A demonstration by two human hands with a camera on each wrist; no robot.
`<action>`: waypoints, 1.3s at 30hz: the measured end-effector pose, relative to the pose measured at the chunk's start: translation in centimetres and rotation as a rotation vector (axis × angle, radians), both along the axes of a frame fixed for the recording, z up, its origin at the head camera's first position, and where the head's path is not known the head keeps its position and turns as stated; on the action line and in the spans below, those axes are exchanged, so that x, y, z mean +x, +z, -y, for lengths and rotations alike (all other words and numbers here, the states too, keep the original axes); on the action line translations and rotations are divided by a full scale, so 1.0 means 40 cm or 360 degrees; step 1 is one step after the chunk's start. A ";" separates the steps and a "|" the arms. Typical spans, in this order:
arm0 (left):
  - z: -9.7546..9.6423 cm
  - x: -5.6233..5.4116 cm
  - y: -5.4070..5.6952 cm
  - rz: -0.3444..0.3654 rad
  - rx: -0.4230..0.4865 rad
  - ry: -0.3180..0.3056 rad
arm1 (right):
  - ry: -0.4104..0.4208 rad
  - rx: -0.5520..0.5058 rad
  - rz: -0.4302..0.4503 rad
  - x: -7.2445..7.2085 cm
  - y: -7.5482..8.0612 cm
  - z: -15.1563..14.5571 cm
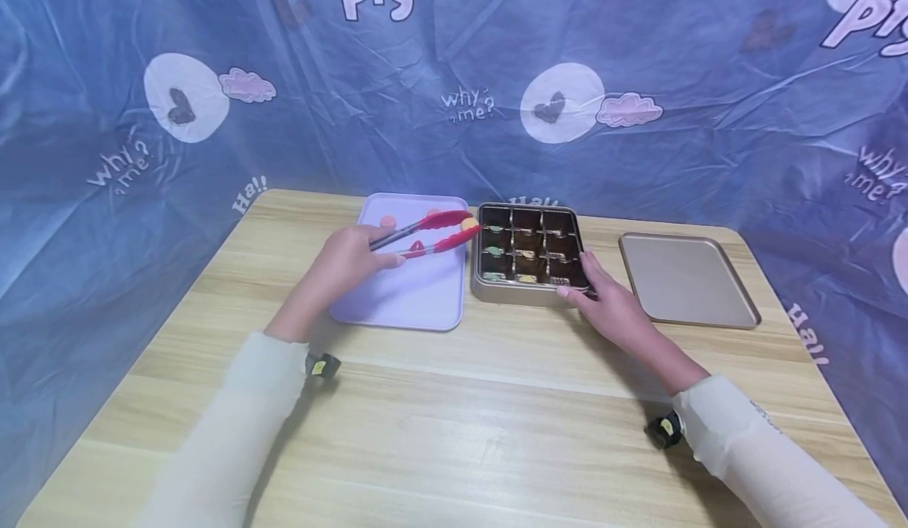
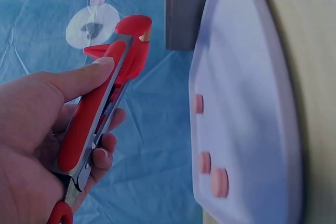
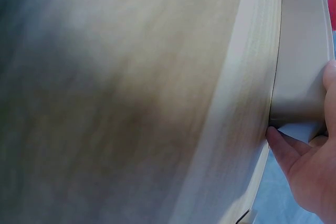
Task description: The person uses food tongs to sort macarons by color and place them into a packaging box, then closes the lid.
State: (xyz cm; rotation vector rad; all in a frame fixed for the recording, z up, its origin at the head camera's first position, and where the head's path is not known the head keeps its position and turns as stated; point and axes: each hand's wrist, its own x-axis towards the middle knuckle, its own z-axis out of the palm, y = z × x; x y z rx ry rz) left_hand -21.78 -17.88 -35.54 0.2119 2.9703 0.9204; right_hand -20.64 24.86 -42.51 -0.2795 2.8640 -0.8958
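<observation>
Red-tipped tongs (image 1: 447,219) are gripped by my left hand (image 1: 344,258) above the lilac tray (image 1: 397,299). Between the tong tips is a small yellow-orange disc (image 1: 469,224), close to the left rim of a divided metal tin (image 1: 525,298). My right hand (image 1: 613,303) holds that tin at its front right corner, thumb on the front edge and fingers along the side. Green pieces (image 1: 493,251) show in left compartments and yellowish ones (image 1: 526,254) in the middle; the deeper insides are dark. In the left wrist view, several pink discs (image 2: 219,183) lie on the tray.
A flat metal lid (image 1: 688,276) lies on the wooden table (image 1: 454,433) to the right of the tin. Behind the table hangs a blue printed cloth (image 1: 397,118). The tray and tin stand side by side with a narrow gap.
</observation>
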 end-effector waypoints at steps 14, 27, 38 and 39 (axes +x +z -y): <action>-0.125 -0.093 -0.001 -0.0047 0.0014 -0.0159 | 0.0000 0.0005 -0.0004 -0.001 -0.003 -0.002; -0.218 -0.155 -0.007 -0.0176 -0.0099 -0.0293 | -0.0008 0.0019 -0.0019 -0.005 -0.006 -0.001; -0.239 -0.174 -0.023 -0.0165 -0.0138 -0.0292 | -0.0007 0.0003 -0.0026 -0.005 -0.007 -0.002; -0.241 -0.175 -0.024 -0.0156 -0.0134 -0.0292 | -0.0007 0.0002 -0.0026 -0.005 -0.007 -0.002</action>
